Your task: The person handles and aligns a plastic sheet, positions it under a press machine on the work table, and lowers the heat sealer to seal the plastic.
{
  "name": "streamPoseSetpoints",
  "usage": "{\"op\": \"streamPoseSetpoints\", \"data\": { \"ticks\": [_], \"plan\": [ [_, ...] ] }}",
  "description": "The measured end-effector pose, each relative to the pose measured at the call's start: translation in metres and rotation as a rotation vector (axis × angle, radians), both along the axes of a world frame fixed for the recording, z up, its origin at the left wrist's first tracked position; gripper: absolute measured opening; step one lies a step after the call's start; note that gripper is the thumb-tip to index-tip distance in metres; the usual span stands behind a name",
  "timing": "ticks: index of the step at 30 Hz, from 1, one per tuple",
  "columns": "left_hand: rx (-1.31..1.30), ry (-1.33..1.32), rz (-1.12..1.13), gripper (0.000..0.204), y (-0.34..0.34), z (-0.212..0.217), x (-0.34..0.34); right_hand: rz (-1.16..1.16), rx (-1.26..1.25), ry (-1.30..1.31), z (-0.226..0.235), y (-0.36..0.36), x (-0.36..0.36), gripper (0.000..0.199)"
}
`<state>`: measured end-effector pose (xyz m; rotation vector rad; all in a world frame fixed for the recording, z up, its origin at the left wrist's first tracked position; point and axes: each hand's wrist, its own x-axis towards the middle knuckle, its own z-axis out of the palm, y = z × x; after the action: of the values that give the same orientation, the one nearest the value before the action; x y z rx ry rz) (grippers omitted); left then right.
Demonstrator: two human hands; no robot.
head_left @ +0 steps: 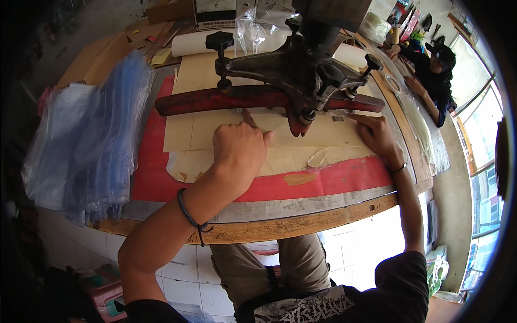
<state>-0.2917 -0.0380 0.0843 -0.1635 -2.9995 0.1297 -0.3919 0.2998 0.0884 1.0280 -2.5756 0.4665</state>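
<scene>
A black metal press head (301,70) with knobs stands over the table, carrying a long red bar (226,100) across its underside. Beneath the bar lies a cream sheet (199,132) on a red mat (153,161). My left hand (240,144) is at the bar's near side, index finger stretched to its lower edge and thumb apart. My right hand (378,134) rests near the bar's right end, index finger pointing left along the sheet. A small dark metal piece (338,119) is near that fingertip. Whatever lies under the bar is mostly hidden.
A stack of clear bluish plastic sheets (91,145) lies at the left, overhanging the edge. Behind are a cardboard box (94,56), a white roll (196,44) and crumpled clear plastic (256,32). At the right, another person (439,75) works beside long clear strips (412,113).
</scene>
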Motion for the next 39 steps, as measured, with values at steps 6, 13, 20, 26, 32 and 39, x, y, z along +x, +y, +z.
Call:
{"op": "streamPoseSetpoints", "data": {
  "ticks": [6, 13, 20, 26, 32, 39],
  "plan": [
    [-0.068, 0.017, 0.028, 0.054, 0.004, 0.005, 0.004, -0.038, 0.031, -0.027, 0.002, -0.001, 0.004, 0.033],
    [-0.008, -0.191, 0.036, 0.072, 0.003, 0.019, -0.002, -0.077, 0.01, -0.086, -0.002, 0.007, -0.004, 0.032],
    [-0.031, -0.034, -0.038, 0.068, -0.012, 0.005, -0.001, -0.066, 0.007, -0.062, -0.013, 0.007, -0.011, 0.027],
    [0.062, -0.121, -0.147, 0.054, -0.009, 0.023, 0.012, -0.075, 0.053, -0.018, -0.013, 0.022, -0.018, 0.027],
    [0.116, 0.09, -0.15, 0.041, -0.012, 0.008, 0.013, -0.113, 0.082, 0.01, -0.008, 0.044, -0.031, 0.024],
    [-0.24, 0.457, -0.334, 0.03, -0.039, -0.025, 0.024, -0.152, 0.124, 0.004, -0.02, 0.015, -0.035, 0.027]
  ]
}}
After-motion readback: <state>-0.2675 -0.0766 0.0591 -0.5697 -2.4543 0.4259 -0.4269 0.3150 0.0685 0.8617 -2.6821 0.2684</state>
